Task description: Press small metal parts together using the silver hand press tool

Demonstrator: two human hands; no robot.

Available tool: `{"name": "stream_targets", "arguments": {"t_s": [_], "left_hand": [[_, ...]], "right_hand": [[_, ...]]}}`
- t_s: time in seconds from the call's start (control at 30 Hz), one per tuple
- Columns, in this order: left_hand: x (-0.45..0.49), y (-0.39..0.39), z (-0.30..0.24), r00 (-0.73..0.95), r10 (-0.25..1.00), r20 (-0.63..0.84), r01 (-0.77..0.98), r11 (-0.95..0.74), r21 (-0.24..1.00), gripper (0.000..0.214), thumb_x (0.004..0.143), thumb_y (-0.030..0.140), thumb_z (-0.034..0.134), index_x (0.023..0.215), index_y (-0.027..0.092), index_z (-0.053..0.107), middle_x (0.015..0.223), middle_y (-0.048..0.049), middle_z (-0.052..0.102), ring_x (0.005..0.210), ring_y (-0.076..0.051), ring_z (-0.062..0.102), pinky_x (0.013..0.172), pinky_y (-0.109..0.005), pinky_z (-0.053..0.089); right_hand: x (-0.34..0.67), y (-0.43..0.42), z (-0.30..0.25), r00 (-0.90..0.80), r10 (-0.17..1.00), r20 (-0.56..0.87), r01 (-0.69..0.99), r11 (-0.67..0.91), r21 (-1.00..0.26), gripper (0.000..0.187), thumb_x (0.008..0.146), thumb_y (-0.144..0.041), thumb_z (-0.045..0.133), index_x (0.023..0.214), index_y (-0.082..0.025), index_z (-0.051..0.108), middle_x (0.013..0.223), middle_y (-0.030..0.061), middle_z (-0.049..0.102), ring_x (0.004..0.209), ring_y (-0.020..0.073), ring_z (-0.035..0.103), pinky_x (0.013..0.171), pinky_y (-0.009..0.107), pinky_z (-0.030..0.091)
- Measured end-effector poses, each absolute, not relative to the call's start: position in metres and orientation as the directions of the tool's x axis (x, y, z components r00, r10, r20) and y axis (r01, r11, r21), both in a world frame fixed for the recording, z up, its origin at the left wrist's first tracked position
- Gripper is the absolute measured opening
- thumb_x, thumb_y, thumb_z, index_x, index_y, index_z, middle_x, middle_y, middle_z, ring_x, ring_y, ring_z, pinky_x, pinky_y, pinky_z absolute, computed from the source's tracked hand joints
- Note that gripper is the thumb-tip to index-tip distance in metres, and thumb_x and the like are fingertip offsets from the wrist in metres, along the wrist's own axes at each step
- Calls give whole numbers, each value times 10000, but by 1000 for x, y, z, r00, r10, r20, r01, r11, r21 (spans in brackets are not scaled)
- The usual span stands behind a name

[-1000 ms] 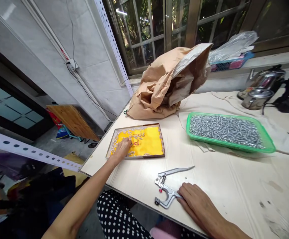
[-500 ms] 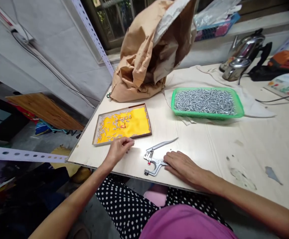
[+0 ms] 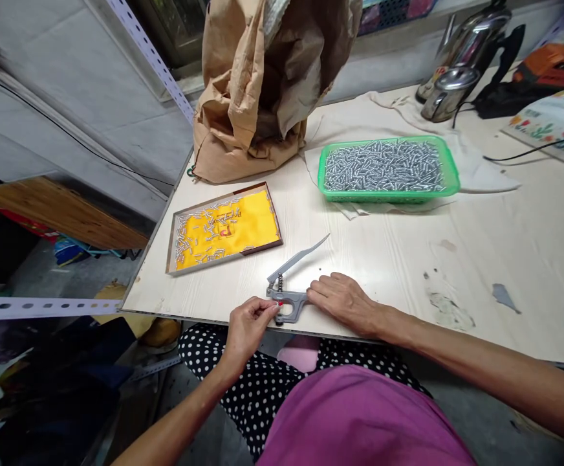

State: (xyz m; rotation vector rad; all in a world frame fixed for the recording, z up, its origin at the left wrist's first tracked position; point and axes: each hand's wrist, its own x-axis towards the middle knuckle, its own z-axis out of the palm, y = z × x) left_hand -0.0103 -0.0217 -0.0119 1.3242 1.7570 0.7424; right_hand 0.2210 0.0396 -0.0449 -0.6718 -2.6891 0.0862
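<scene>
Grey hand pliers (image 3: 299, 256) with a spring and a red tip in the jaw lie near the table's front edge, upper handle raised and spread from the lower one. My right hand (image 3: 344, 303) is wrapped round the lower handle. At the jaw, my left hand (image 3: 247, 327) pinches thumb and forefinger together beside the red tip; whatever is between them is too small to make out. Behind the left hand lies a shallow tray (image 3: 259, 219) with a yellow bottom and small metal pins scattered mostly over its left part.
A green plastic basket (image 3: 389, 196) full of small silvery metal pieces stands on a cloth farther back. A large open paper bag (image 3: 248, 123) rises behind the tray. Metal pots (image 3: 449, 94) and a floral packet (image 3: 551, 126) occupy the back right.
My left hand has moved from the tray's front edge toward me and right, to the pliers' jaw. The pliers have turned slightly under my right hand. The camera view has shifted.
</scene>
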Motion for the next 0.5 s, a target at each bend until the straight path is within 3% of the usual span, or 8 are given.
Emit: {"name": "stream_targets", "arguments": {"t_s": [0.27, 0.5], "left_hand": [[-9, -28, -20, -141, 959, -247, 551, 284, 785, 284, 756, 448, 650, 721, 181, 739, 726, -33, 708, 678, -172, 642, 640, -256, 482], [-14, -10, -16, -61, 861, -505, 577, 443, 686, 316, 697, 443, 653, 735, 140, 735, 691, -46, 714, 648, -175, 622, 604, -254, 442]], "right_hand": [[220, 37, -48, -802, 468, 370, 468, 878, -96, 217, 982, -90, 378, 876, -186, 541, 795, 19, 597, 686, 163, 437, 616, 326, 258], [220, 37, -50, -816, 528, 237, 486, 847, -214, 182, 960, -68, 400, 900, -187, 524, 837, 22, 596, 700, 151, 466, 623, 311, 282]]}}
